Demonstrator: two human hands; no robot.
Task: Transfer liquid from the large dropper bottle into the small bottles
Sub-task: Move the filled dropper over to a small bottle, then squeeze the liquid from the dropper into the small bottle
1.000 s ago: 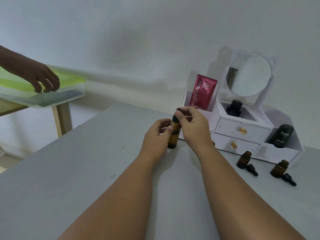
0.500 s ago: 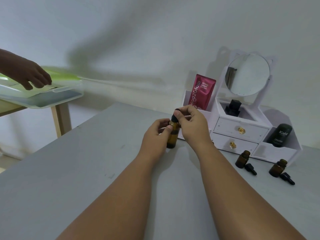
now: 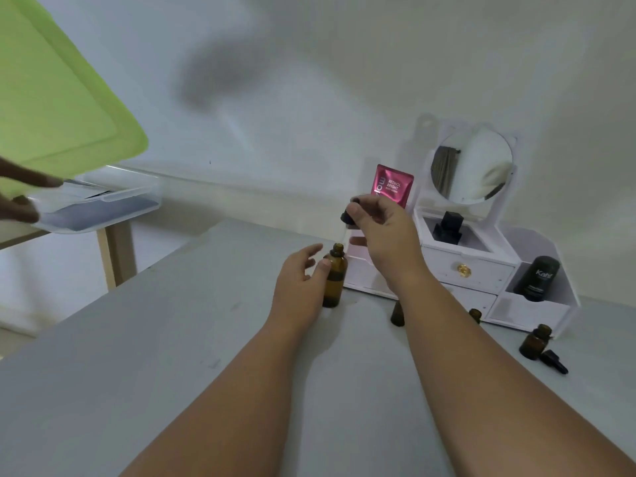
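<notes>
The large amber dropper bottle [image 3: 334, 277] stands upright on the grey table [image 3: 172, 339] with its neck uncapped. My left hand [image 3: 301, 287] is beside it with the thumb touching its side and the fingers spread apart. Just above the bottle, my right hand [image 3: 385, 235] pinches the black dropper cap [image 3: 348, 216], and its thin glass tube hangs over the neck. Three small amber bottles stand uncapped to the right: one [image 3: 397, 315] partly hidden by my right forearm, one [image 3: 475, 315] behind the arm, one [image 3: 535, 342] with a loose black dropper cap [image 3: 554, 361] lying beside it.
A white vanity organiser [image 3: 471, 266] with a round mirror stands at the back right, holding a pink sachet [image 3: 392, 184] and a black tube [image 3: 537, 277]. At far left another person's hand [image 3: 17, 201] lifts a green lid [image 3: 51, 108] over a clear box [image 3: 103, 208].
My right hand has lifted the dropper cap out of the large bottle. My left hand's grip on the bottle has loosened. The other person has raised the green lid.
</notes>
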